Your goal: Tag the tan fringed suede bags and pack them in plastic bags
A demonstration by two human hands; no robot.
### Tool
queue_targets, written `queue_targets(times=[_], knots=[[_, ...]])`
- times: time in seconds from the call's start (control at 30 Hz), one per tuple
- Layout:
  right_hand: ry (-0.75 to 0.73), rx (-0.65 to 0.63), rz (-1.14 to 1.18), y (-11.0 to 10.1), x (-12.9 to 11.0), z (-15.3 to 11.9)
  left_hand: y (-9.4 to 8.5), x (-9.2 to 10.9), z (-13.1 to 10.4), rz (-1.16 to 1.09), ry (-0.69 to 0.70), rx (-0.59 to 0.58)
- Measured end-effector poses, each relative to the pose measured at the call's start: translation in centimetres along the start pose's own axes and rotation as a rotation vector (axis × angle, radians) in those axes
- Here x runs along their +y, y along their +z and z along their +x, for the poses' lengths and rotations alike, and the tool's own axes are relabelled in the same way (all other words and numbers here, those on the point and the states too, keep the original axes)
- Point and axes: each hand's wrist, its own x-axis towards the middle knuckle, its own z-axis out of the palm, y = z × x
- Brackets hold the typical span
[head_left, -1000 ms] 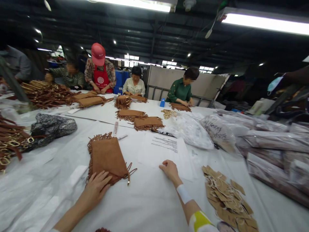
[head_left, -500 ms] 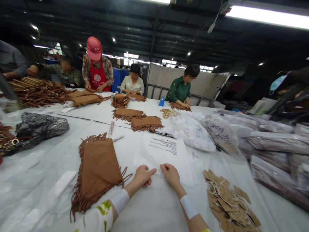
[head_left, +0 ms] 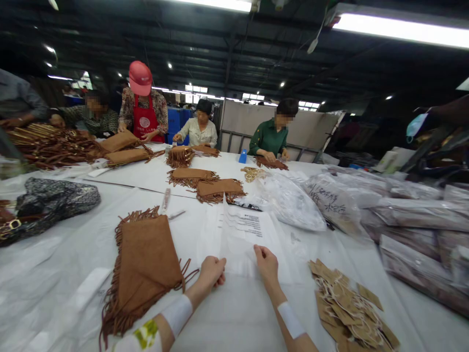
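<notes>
A translucent plastic bag with printed text lies in front of me, its near edge spread and partly lifted. My left hand pinches that edge on the left, fingers curled. On the right, my right hand grips the same edge between thumb and forefinger. Left of my left hand a brown fringed suede bag rests flat, its loose strings reaching toward my wrist. To the right of my right hand is a pile of brown paper tags with white strings.
Clear packets are heaped along the right side, beside a crumpled clear plastic bag. More fringed bags lie further back. Brown straps and a dark patterned bundle are at left. Several people work across the table.
My hands have moved apart, now drawing the plastic bag's near edge wider. A fold of the plastic has risen between them. Across the table, a person in a red apron has lifted a brown piece.
</notes>
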Motion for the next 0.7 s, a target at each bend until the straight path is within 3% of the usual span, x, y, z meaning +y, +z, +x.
queue_targets(times=[0.13, 0.27, 0.4, 0.6, 0.7], knots=[[-0.037, 0.021, 0.020, 0.1, -1.0, -0.6, 1.4, 0.3, -2.3, 0.182, 0.264, -0.038], [-0.102, 0.052, 0.011, 0.1, -1.7, -1.0, 3.1, 2.2, -1.8, 0.382, 0.483, 0.000], [-0.182, 0.082, -0.010, -0.3, -1.6, -0.9, 2.9, 3.5, 1.0, 0.627, 0.460, 0.024], [-0.238, 0.215, -0.024, -1.2, -1.8, -2.4, 0.1, 3.2, 3.9, 0.836, 0.332, 0.192], [-0.468, 0.140, 0.035, -0.1, -2.6, -5.4, -0.4, 2.9, 4.2, 0.871, 0.327, 0.255]])
